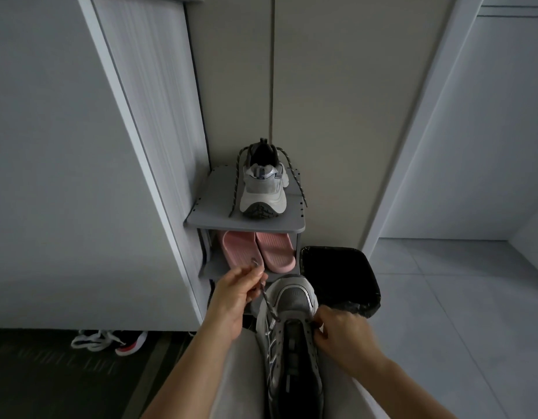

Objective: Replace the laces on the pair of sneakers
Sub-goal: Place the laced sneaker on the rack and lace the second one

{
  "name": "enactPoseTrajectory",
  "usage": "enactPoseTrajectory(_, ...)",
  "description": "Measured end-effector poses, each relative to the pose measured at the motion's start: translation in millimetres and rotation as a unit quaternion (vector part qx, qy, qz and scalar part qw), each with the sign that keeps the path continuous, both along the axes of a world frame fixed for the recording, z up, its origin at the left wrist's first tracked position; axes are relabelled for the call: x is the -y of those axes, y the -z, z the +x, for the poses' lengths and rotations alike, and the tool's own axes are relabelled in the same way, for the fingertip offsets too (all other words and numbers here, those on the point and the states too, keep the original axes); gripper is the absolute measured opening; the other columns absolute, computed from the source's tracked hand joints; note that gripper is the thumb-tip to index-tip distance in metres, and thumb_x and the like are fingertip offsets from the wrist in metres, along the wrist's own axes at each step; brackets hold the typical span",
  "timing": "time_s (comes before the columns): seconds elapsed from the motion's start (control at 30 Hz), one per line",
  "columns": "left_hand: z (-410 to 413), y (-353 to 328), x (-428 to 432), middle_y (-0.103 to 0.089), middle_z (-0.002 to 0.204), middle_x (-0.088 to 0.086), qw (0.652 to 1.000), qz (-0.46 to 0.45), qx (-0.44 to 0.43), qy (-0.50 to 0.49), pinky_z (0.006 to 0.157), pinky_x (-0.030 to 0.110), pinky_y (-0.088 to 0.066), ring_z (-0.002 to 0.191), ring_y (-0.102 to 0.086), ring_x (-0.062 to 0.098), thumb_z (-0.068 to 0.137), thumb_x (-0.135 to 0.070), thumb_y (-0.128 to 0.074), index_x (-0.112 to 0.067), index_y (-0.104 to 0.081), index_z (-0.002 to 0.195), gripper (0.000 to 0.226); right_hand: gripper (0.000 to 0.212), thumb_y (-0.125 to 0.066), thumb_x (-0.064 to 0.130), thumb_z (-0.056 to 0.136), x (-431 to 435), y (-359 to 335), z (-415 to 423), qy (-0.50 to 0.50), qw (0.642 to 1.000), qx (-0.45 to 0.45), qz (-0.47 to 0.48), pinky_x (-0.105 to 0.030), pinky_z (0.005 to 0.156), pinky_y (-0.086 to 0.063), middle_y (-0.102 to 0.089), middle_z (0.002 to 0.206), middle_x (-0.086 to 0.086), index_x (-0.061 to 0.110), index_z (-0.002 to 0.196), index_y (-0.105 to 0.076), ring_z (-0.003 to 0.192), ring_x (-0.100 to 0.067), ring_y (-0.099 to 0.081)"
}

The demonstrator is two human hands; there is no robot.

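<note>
We count two sneakers. The near grey mesh sneaker lies on our lap, toe pointing away. Left hand pinches its one speckled dark lace, drawn taut to the far left. Right hand curls its fingers onto the right eyelet edge. The far grey sneaker stands on the grey plastic rack, with two pink slippers below and one black bin to the right.

Two grey sneakers, two pink slippers, one bin, one shoe rack, two hands

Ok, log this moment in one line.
left hand: holds lace | right hand: pinches sneaker eyelet edge | other sneaker: on rack
</note>
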State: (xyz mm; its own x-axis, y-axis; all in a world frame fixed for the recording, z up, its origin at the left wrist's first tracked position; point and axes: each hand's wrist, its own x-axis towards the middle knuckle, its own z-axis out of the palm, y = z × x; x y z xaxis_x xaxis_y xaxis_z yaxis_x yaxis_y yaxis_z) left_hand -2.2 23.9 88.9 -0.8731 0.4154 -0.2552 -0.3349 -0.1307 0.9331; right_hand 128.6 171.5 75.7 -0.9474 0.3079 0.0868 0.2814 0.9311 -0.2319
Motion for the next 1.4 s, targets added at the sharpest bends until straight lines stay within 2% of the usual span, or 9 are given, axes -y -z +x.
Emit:
enactPoseTrajectory(0.07,0.8,4.9,-4.8,-0.067,0.095,0.003,0.995,-0.075,-0.049,0.037,0.079,0.029,-0.042,0.087,-0.059,0.013,0.090,-0.023,-0.055,-0.017,-0.059,0.089,0.007,0.021,-0.042,0.030,0.068,-2.3,2.6,-5.1,-0.033,0.996,-0.078,0.014,-0.020,0.035,-0.035,-0.059,0.058,0.007,0.021,0.063,-0.061,0.045,-0.012,-0.057)
enactPoseTrajectory(0.17,5.4,14.9,-12.2,-0.060,0.095,0.008,0.969,-0.185,-0.133,0.099,0.071,0.024,-0.041,0.081,-0.053,0.013,0.096,-0.027,-0.044,-0.013,-0.052,0.098,0.017,0.014,-0.043,0.027,0.069,-4.2,0.5,-16.2,-0.088,0.989,-0.121,0.016,-0.019,0.030,-0.035,-0.055,0.071,0.004,0.020,0.071,-0.055,0.042,-0.011,-0.051)
enactPoseTrajectory(0.33,7.0,18.4,-19.6,-0.054,0.081,0.004,0.976,-0.166,-0.115,0.076,0.058,0.011,-0.040,0.070,-0.049,0.010,0.096,-0.023,-0.043,-0.010,-0.052,0.089,0.017,0.029,-0.064,-0.001,0.059,-21.0,-0.8,-24.2,-0.030,0.986,-0.156,0.058,-0.015,0.035,-0.005,-0.047,0.054,-0.001,0.014,0.069,-0.041,0.027,-0.020,-0.036)
enactPoseTrajectory(0.5,3.5,17.4,-17.4,-0.064,0.103,0.011,0.981,-0.153,-0.085,0.079,0.083,0.037,-0.048,0.096,-0.060,0.025,0.096,-0.026,-0.044,-0.015,-0.054,0.095,0.015,0.027,-0.064,-0.013,0.062,-46.7,-16.3,-45.5,0.023,0.987,-0.155,0.035,-0.029,0.032,-0.033,-0.058,0.068,-0.008,0.005,0.079,-0.056,0.041,-0.029,-0.049)
enactPoseTrajectory(0.7,4.7,18.1,-11.7,-0.064,0.099,0.016,0.974,-0.172,-0.130,0.076,0.078,0.039,-0.048,0.085,-0.060,0.022,0.096,-0.024,-0.043,-0.011,-0.053,0.097,0.016,0.009,-0.052,0.003,0.087,-55.7,-42.1,-68.8,0.048,0.987,-0.151,0.029,-0.039,0.052,-0.051,-0.057,0.089,-0.011,0.005,0.089,-0.061,0.059,-0.031,-0.057)
enactPoseTrajectory(0.93,13.2,14.9,-11.0,-0.068,0.097,0.007,0.987,-0.109,-0.110,0.045,0.075,0.027,-0.048,0.086,-0.063,0.013,0.097,-0.014,-0.041,-0.002,-0.051,0.103,0.017,0.041,-0.041,0.049,0.094,-76.2,-83.3,-86.0,0.136,0.988,-0.052,0.050,-0.032,0.068,-0.044,-0.061,0.073,-0.004,0.015,0.077,-0.056,0.078,-0.029,-0.061)
enactPoseTrajectory(1.1,16.8,15.8,-12.9,-0.068,0.094,0.006,0.987,-0.107,-0.111,0.050,0.067,0.020,-0.049,0.079,-0.064,0.007,0.096,-0.012,-0.041,0.001,-0.051,0.098,0.016,0.044,-0.045,0.046,0.093,-90.4,-113.3,-96.5,0.235,0.945,-0.157,-0.165,-0.031,0.070,-0.044,-0.064,0.080,-0.008,0.009,0.078,-0.063,0.080,-0.030,-0.059)
enactPoseTrajectory(1.3,16.5,1.8,-19.9,-0.070,0.089,0.007,0.981,-0.092,-0.169,0.023,0.071,0.019,-0.049,0.080,-0.064,0.007,0.094,-0.010,-0.046,-0.009,-0.056,0.087,0.012,0.009,-0.056,0.004,0.089,-80.0,-99.9,-86.8,0.174,0.883,-0.145,-0.410,-0.019,0.051,-0.050,-0.065,0.072,-0.007,0.003,0.088,-0.064,0.055,-0.013,-0.056)
enactPoseTrajectory(1.4,11.2,-9.9,-21.3,-0.069,0.083,0.004,0.982,-0.060,-0.179,-0.004,0.073,0.018,-0.050,0.078,-0.064,0.010,0.092,-0.007,-0.049,-0.013,-0.057,0.080,0.015,0.013,-0.054,-0.002,0.088,-73.6,-90.1,-76.6,0.150,0.822,-0.164,-0.524,-0.022,0.062,-0.054,-0.063,0.079,-0.011,-0.002,0.099,-0.062,0.066,-0.016,-0.059)
